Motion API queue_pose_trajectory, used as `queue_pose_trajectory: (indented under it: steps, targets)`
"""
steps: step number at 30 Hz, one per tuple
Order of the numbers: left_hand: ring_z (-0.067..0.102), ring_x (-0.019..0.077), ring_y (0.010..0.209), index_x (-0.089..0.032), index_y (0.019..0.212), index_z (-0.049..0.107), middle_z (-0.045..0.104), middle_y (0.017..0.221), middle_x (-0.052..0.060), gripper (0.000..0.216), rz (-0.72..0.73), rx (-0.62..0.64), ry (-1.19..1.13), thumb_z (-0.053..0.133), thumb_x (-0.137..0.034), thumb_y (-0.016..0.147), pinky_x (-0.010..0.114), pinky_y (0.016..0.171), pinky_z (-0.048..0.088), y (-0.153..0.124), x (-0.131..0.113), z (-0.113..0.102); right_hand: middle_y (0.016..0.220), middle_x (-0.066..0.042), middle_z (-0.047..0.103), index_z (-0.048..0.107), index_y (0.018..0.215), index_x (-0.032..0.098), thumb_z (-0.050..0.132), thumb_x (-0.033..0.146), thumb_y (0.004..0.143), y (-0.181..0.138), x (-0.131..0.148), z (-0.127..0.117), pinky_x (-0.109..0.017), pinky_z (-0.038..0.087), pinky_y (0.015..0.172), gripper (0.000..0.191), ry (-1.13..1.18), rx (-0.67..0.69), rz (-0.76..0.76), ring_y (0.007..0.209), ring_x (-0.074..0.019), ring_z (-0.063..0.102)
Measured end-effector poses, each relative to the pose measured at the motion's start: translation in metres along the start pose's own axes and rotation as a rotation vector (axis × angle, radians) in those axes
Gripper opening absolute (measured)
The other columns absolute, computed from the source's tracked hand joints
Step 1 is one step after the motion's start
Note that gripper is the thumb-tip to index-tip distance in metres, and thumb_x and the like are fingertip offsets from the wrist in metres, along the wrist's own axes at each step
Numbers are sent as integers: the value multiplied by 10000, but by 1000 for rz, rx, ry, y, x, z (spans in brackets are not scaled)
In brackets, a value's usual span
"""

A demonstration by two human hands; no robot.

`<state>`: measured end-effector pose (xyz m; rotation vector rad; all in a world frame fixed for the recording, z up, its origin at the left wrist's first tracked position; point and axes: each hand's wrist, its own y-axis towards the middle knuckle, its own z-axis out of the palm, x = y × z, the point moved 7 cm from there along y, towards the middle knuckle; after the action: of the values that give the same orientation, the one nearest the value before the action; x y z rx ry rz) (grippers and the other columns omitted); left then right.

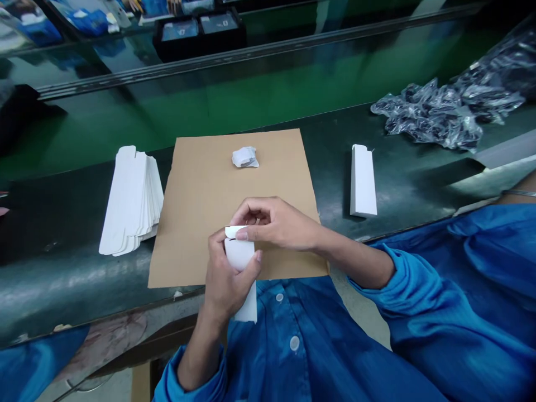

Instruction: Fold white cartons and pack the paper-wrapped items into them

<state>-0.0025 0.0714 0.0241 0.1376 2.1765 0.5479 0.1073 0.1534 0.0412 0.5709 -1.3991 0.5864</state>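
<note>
My left hand (226, 276) is wrapped round a slim white carton (243, 279), holding it upright over the near edge of a brown cardboard sheet (201, 190). My right hand (278, 223) pinches the carton's top flap with its fingertips, fingers curled. A small crumpled white piece (245, 157) lies on the far part of the cardboard. A stack of flat white carton blanks (132, 201) lies to the left of the sheet. One assembled white carton (362, 180) lies to the right on the dark bench.
A heap of clear plastic bags with dark parts (444, 111) sits at the far right. A green conveyor belt (251, 95) runs behind the bench, with a black tray (199, 30) beyond it. My blue smock sleeves fill the lower right.
</note>
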Motion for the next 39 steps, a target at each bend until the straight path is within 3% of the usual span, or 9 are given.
queue_pose_trajectory:
  steps: [3, 6, 11, 18, 24, 27, 31, 35, 39]
  targets:
    - [661, 192, 960, -227, 1462, 253, 562, 1157, 83, 846, 4, -89, -81, 747, -295, 779, 279, 714, 567, -5, 1, 3, 858, -10, 684, 699, 897, 145, 750, 302, 822, -7, 3, 2, -217, 459, 654, 181, -35, -65, -47, 762, -99, 595]
    - [645, 242, 1081, -237, 1568, 32, 526, 1317, 157, 1050, -27, -36, -12, 740, -327, 798, 312, 752, 582, -6, 3, 6, 909, -22, 697, 722, 903, 158, 715, 253, 848, -12, 7, 3, -234, 482, 679, 110, -136, -92, -89, 806, -117, 624]
    - [550, 332, 1282, -246, 1548, 218, 437, 1480, 183, 868, -15, 95, 154, 691, -418, 842, 437, 935, 555, -7, 2, 3, 996, -42, 718, 734, 928, 174, 651, 195, 906, -21, 11, 6, -319, 535, 881, 88, -264, -81, -269, 978, -150, 660]
    - [575, 275, 1243, -244, 1500, 303, 466, 1452, 148, 733, -77, 105, 57, 655, -341, 865, 400, 946, 548, -15, 4, 9, 1130, -127, 704, 678, 1059, 130, 574, 216, 956, -47, 4, 23, -361, 529, 945, 170, -563, -201, -613, 1074, -177, 634]
    - [606, 259, 1202, -239, 1354, 463, 570, 1327, 127, 565, -399, -41, -286, 667, -425, 861, 402, 982, 528, -4, 32, 7, 1177, -68, 684, 624, 1176, 186, 502, 325, 999, -5, 18, 5, -336, 506, 922, 257, -793, 45, -378, 1046, -179, 626]
    - [664, 210, 1072, -237, 1246, 493, 629, 1165, 89, 380, -551, -240, -642, 555, -406, 911, 372, 955, 534, 8, 60, 5, 1320, -94, 599, 545, 1325, 187, 473, 177, 976, 50, 29, -39, -403, 459, 960, 356, -1165, -141, -260, 1145, -239, 570]
    - [611, 228, 1199, -203, 1201, 490, 629, 1149, 112, 334, -489, -350, -648, 475, -310, 885, 413, 1064, 463, 26, 83, 3, 1328, -151, 565, 572, 1293, 144, 466, 9, 878, 123, 6, -59, -464, 405, 1006, 449, -1581, -32, -157, 1232, -315, 490]
    - [414, 302, 1417, -193, 1296, 496, 511, 1405, 165, 487, -399, -315, -323, 628, -287, 836, 513, 1190, 294, 22, 85, -15, 1192, -149, 609, 620, 1137, 118, 441, 32, 885, 129, -1, -61, -414, 437, 952, 321, -1562, -51, -130, 1125, -275, 547]
    - [230, 339, 1517, -218, 1499, 362, 356, 1583, 169, 690, 104, 148, 353, 652, -346, 886, 575, 1217, 189, 18, 41, -14, 1171, -87, 613, 578, 1154, 153, 511, 144, 876, 64, 16, -68, -343, 463, 883, 286, -1168, -236, -263, 1026, -202, 574]
